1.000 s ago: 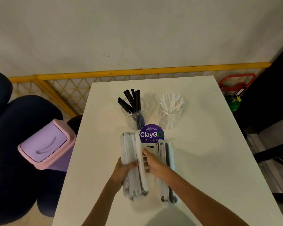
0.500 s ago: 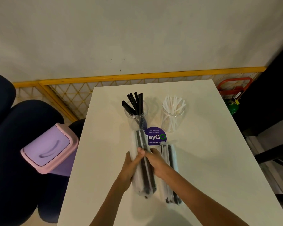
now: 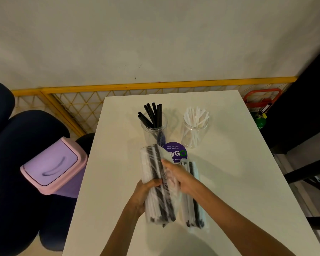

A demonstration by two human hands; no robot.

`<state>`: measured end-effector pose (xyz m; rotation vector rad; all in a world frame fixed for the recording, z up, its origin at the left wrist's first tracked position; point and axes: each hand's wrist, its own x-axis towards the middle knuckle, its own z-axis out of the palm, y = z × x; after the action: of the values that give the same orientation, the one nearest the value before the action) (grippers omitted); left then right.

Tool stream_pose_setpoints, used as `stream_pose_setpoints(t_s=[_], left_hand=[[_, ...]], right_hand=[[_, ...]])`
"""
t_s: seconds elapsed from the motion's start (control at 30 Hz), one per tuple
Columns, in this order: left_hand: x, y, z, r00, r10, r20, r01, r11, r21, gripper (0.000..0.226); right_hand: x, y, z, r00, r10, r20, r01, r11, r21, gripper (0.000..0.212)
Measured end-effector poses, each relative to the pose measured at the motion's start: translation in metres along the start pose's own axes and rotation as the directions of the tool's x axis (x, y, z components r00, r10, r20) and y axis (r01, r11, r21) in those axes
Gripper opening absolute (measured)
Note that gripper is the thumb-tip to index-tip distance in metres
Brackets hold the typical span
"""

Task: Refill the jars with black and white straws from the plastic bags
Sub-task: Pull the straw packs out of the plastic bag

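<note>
A clear plastic bag of black and white straws point(image 3: 158, 189) is lifted off the white table point(image 3: 229, 182). My left hand point(image 3: 144, 191) grips it from the left, fingers curled around its middle. My right hand point(image 3: 175, 174) holds its right side, with the thumb near the top. A second bag of straws point(image 3: 195, 204) lies flat on the table just right of it. Behind stand two clear jars: the left jar point(image 3: 153, 132) holds black straws, the right jar point(image 3: 195, 130) holds white straws.
A round purple sticker point(image 3: 177, 152) is on the table between the jars and the bags. A pink and purple swing-lid bin point(image 3: 54, 165) stands left of the table, beside dark chairs point(image 3: 17, 145). A yellow mesh fence point(image 3: 78, 104) runs along the wall.
The left bag lay flat on the table a second ago. Both hands have raised it, and black straws now show on its upper side. The view has also shifted slightly.
</note>
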<state>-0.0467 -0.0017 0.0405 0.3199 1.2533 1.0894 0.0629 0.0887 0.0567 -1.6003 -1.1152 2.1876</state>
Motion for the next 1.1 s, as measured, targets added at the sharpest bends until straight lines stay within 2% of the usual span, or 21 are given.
stream_pose_setpoints(t_s=[0.07, 0.17, 0.2, 0.23, 0.33, 0.37, 0.43, 0.53, 0.7, 0.77, 0.97, 1.1], left_hand=[[0.0, 0.002, -0.001, 1.0, -0.002, -0.001, 0.002, 1.0, -0.014, 0.074], [0.002, 0.004, 0.0, 1.0, 0.003, -0.01, -0.003, 0.999, -0.037, 0.074], [0.002, 0.006, 0.002, 1.0, 0.006, -0.013, -0.006, 0.999, -0.039, 0.075], [0.002, 0.007, 0.003, 1.0, 0.008, -0.013, -0.008, 0.999, -0.042, 0.074], [0.004, 0.009, 0.004, 1.0, 0.017, -0.009, -0.017, 0.999, -0.044, 0.075], [0.004, 0.009, 0.003, 1.0, 0.017, -0.012, -0.018, 0.999, -0.041, 0.076], [0.003, 0.007, 0.001, 1.0, 0.014, -0.019, -0.015, 0.999, -0.04, 0.078], [-0.001, 0.0, -0.005, 0.999, 0.009, -0.044, -0.012, 0.998, -0.07, 0.077], [0.0, 0.01, -0.005, 0.998, 0.027, -0.054, -0.031, 0.998, -0.059, 0.072], [-0.001, 0.012, -0.005, 0.998, 0.03, -0.052, -0.032, 0.998, -0.052, 0.071], [-0.003, 0.011, -0.019, 1.0, -0.001, -0.024, 0.0, 0.999, -0.043, 0.072], [-0.009, 0.009, -0.035, 0.998, -0.017, -0.056, 0.015, 0.999, -0.031, 0.089]], right_hand=[[-0.004, -0.008, -0.002, 1.0, -0.027, -0.01, 0.026, 0.998, -0.058, 0.051], [-0.007, -0.022, -0.01, 0.996, -0.093, 0.011, 0.094, 0.995, -0.041, 0.02], [-0.007, -0.025, -0.012, 0.994, -0.108, 0.026, 0.108, 0.994, -0.018, 0.016], [-0.007, -0.027, -0.013, 0.993, -0.111, 0.041, 0.111, 0.994, -0.004, 0.019], [-0.009, -0.026, -0.009, 0.996, -0.035, 0.079, 0.038, 0.999, -0.031, 0.053], [-0.009, -0.022, -0.007, 0.995, -0.012, 0.095, 0.016, 0.999, -0.045, 0.053], [-0.01, -0.018, -0.005, 0.993, -0.009, 0.114, 0.016, 0.998, -0.063, 0.035], [-0.012, -0.022, -0.007, 0.997, -0.037, 0.073, 0.042, 0.997, -0.067, 0.033], [-0.019, -0.051, -0.033, 0.994, -0.07, 0.083, 0.053, 0.981, 0.188, 0.012], [-0.024, -0.06, -0.041, 0.994, -0.1, 0.043, 0.084, 0.957, 0.279, 0.004], [-0.035, -0.085, -0.048, 0.987, -0.154, -0.036, 0.156, 0.9, 0.407, 0.018], [-0.039, -0.115, -0.073, 0.976, -0.214, 0.048, 0.154, 0.825, 0.544, 0.039]])
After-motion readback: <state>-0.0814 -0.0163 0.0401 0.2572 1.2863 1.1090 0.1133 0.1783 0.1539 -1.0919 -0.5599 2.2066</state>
